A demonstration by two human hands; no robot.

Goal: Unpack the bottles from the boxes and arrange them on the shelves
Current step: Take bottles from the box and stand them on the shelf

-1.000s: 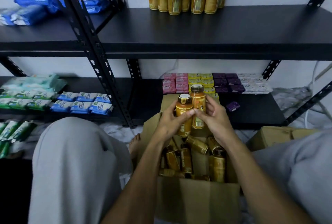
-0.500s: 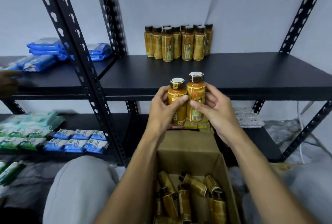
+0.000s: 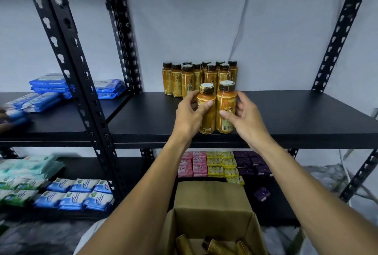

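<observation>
Two amber bottles with gold labels stand side by side near the front edge of the black shelf [image 3: 286,119]. My left hand [image 3: 189,115] grips the left bottle [image 3: 206,111]; my right hand [image 3: 244,117] grips the right bottle [image 3: 226,101]. Whether their bases touch the shelf I cannot tell. Behind them, several identical bottles [image 3: 196,78] stand in rows against the wall. Below my arms is an open cardboard box [image 3: 210,211] with more bottles [image 3: 212,246] lying inside.
Black perforated uprights [image 3: 67,66] frame the shelf bays. Blue packets [image 3: 53,86] lie on the left bay's shelf. The lower shelf holds pink, yellow and purple soap bars [image 3: 221,164] and blue and green packets [image 3: 75,193]. A cable [image 3: 241,19] hangs down the wall.
Both hands have lifted the two bottles from above the box up and forward onto the upper shelf's front area. The view has tilted upward.
</observation>
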